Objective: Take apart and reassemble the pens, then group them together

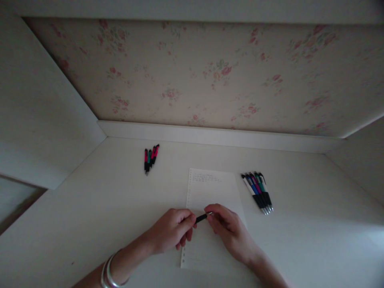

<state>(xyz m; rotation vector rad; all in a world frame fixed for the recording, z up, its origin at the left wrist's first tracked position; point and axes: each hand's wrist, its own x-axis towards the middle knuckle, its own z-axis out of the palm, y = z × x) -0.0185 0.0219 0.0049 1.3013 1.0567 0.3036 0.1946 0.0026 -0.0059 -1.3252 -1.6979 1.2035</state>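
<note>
Between my two hands is a pen point(201, 219) with a black grip and a silvery tip, held above a sheet of paper point(216, 256). My left hand point(177, 228) is closed round the body of the pen, hiding its rear part. The thumb and fingers of my right hand point(229, 230) pinch the silvery tip end. Holes run down the sheet's left edge, and a few lines of handwriting stand at its top.
At the back left of the white desk point(120, 200) lies a small group of red and green pens point(151, 159). Right of the paper, several pens point(258, 193) in white, blue, purple and green lie side by side. White panels and a floral-papered wall point(195, 80) enclose the desk.
</note>
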